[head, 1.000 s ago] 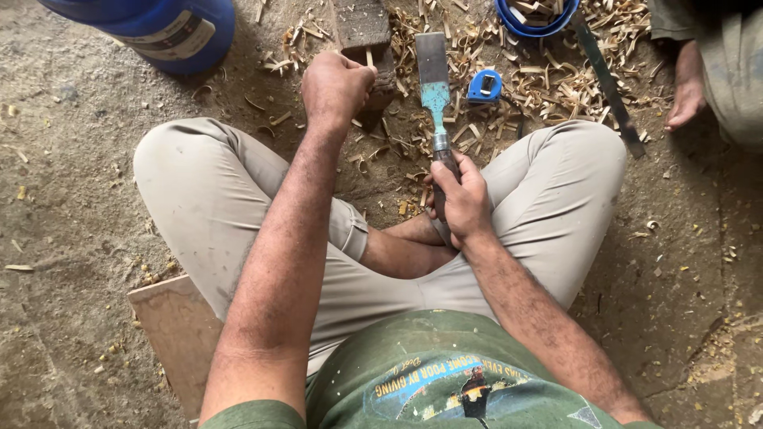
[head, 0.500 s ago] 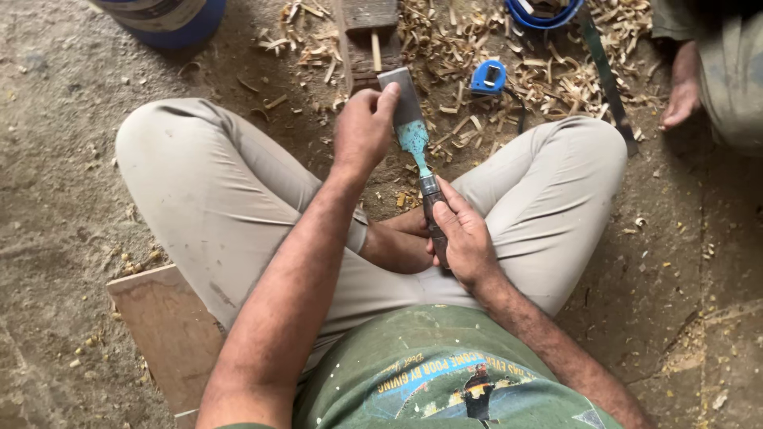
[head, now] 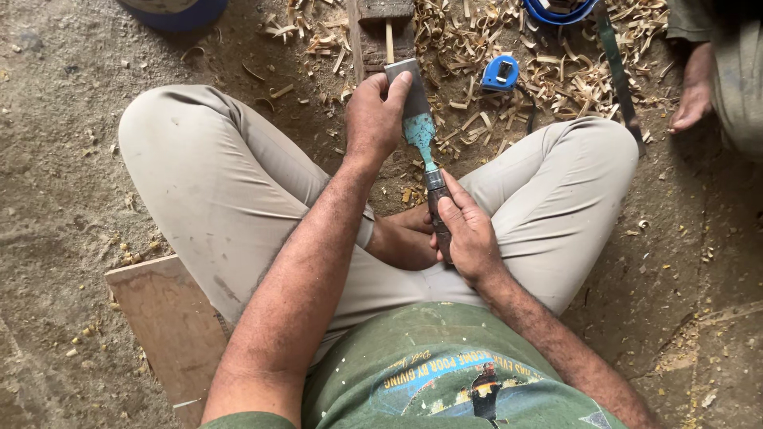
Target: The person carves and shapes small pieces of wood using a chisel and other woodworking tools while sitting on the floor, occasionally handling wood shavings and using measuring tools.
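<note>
Gritty dirt floor (head: 63,183), curled shavings (head: 477,48), both hands gripping flat-bladed chisel (head: 419,127)

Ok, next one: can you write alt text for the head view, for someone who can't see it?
A person sitting cross-legged on a dirt floor holds a wide chisel: the right hand grips its handle and the left hand presses on its blade. Wood shavings, a blue tape measure and a wooden board lie around them.

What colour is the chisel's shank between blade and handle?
Turquoise, on the chisel held by the left hand and right hand; head view.
</note>
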